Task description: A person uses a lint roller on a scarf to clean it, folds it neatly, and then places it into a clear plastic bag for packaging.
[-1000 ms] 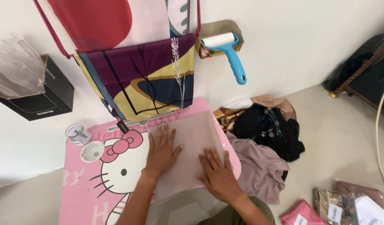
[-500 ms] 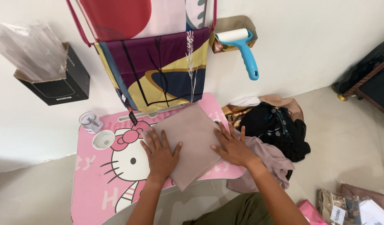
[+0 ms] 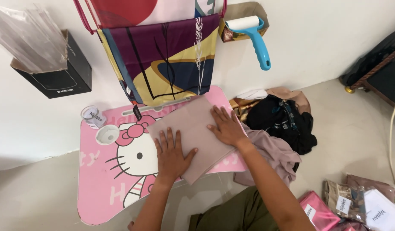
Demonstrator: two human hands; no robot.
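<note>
at frame centre the folded dusty-pink cloth [image 3: 197, 137] now lies turned at a slant on the pink cartoon-cat lap table [image 3: 99, 188]. left hand [image 3: 171, 156] and right hand [image 3: 226, 127] have shifted upward, fingers spread flat, pressing it, grasping nothing. the fold looks set.

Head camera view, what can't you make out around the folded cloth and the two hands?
- Folded mauve cloth: the left hand and right hand cover parts of it.
- Pink lap table: the cloth hides its right part.
- Hanging patterned fabric: cut off by the top edge.
- Packets: cut off at the bottom right corner.
</note>
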